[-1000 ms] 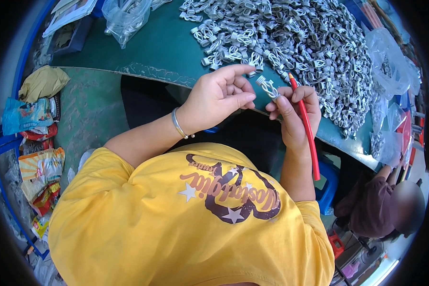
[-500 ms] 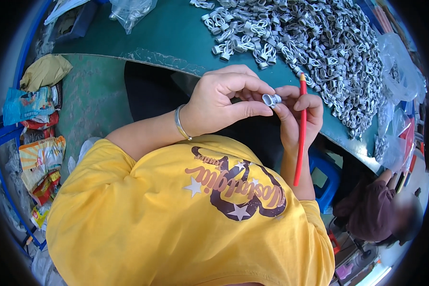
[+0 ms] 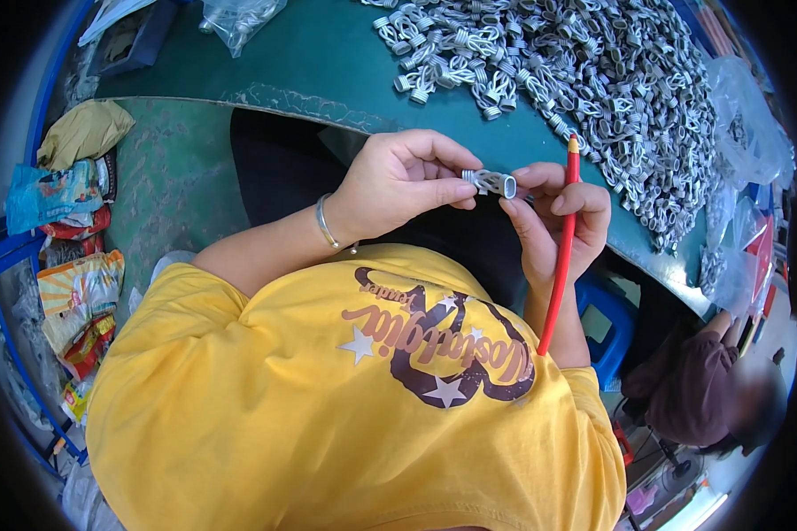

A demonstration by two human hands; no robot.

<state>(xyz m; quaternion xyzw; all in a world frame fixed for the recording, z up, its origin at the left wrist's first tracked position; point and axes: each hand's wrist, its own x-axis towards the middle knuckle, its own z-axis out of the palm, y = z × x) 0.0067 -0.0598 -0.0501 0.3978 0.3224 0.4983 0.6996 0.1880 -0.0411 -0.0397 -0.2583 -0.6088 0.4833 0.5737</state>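
Observation:
My left hand [image 3: 407, 184] pinches a small grey part [image 3: 489, 183] by its ribbed end. Twisted open strands form its middle, and an oval ring faces my right hand. With the fingers of my right hand [image 3: 567, 221] a long red pencil [image 3: 560, 274] is held upright, its bare tan and red tip upward. The right thumb and forefinger are beside the oval ring; whether they touch it I cannot tell. Both hands are in front of my body, just off the near edge of the green table [image 3: 328, 66].
A large heap of similar grey parts [image 3: 593, 80] covers the table's right side. Clear plastic bags [image 3: 739, 115] lie beyond it. A blue stool [image 3: 607, 332] stands below the table, and a person in dark clothing [image 3: 686, 389] is at the lower right. Packets [image 3: 80, 292] fill a rack at left.
The grey part has turned from nearly end-on to sideways, so its strands and oval ring show. My right hand and the pencil have shifted slightly right, with the thumb and forefinger farther apart.

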